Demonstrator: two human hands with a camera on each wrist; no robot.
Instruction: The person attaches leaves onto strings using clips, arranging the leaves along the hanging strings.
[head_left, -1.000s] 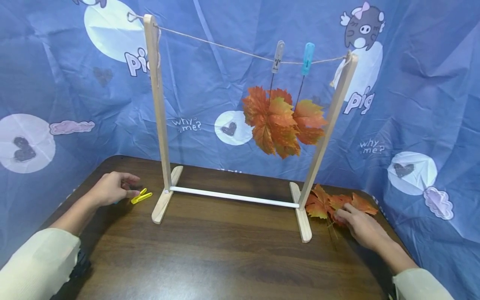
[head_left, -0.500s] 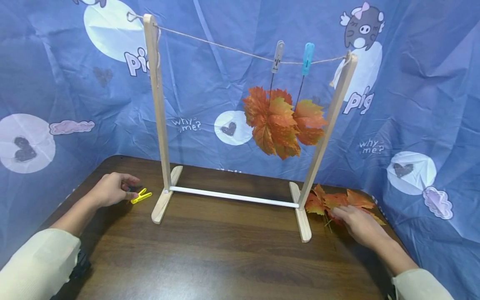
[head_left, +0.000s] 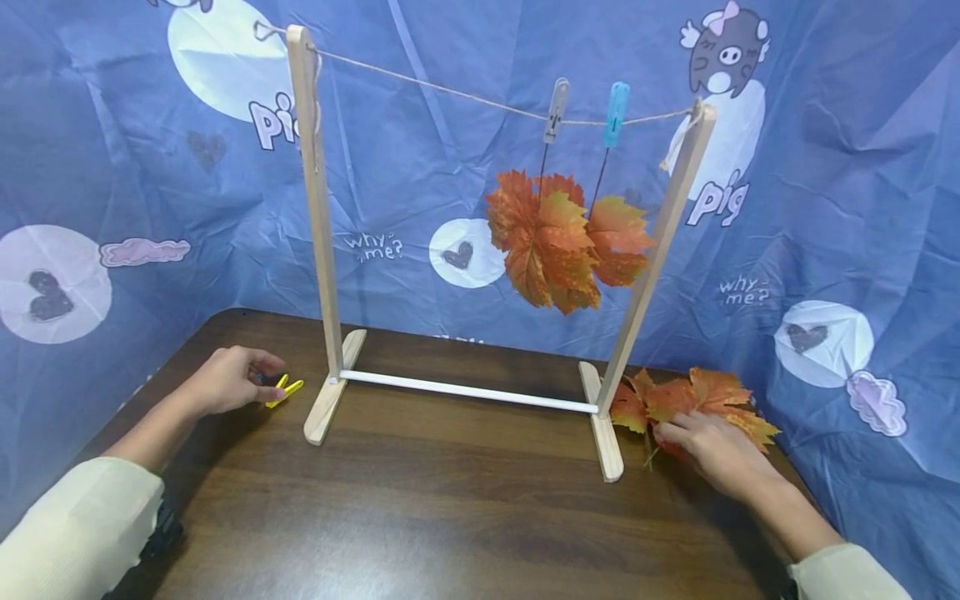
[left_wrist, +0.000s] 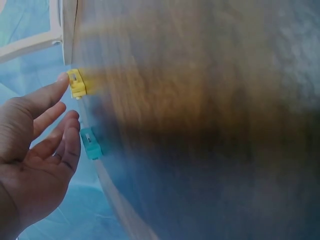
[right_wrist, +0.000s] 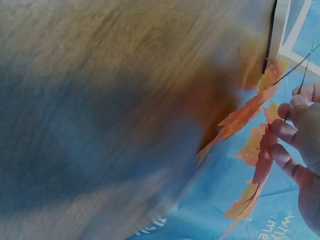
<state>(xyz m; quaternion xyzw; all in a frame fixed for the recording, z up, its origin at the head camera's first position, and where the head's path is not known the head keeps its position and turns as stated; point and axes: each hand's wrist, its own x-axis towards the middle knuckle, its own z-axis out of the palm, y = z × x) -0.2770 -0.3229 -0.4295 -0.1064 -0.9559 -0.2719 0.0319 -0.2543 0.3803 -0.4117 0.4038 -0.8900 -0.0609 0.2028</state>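
Note:
My left hand (head_left: 228,381) is at the left of the table, its thumb tip right at a yellow clothespin (head_left: 288,392). In the left wrist view, a teal clothespin (left_wrist: 91,144) lies beside the other fingertips, and the fingers are spread. Over at the right, my right hand (head_left: 712,446) pinches the thin stem of an orange artificial maple leaf (right_wrist: 260,165) between thumb and finger. Another orange leaf (right_wrist: 247,112) lies below on the table. On the line, a grey clothespin (head_left: 556,111) and a blue clothespin (head_left: 617,115) hold hanging leaves (head_left: 555,242).
A wooden stand with a left post (head_left: 321,225), a right post (head_left: 656,258) and a white crossbar (head_left: 465,391) rises from the brown table (head_left: 420,517). A string (head_left: 427,85) spans its tops. Blue printed cloth (head_left: 420,167) hangs behind.
The right hand has shifted slightly left, and the leaf it pinches has swung up and right over the pile. The left hand moved a little right, and the yellow clothespin turned slightly.

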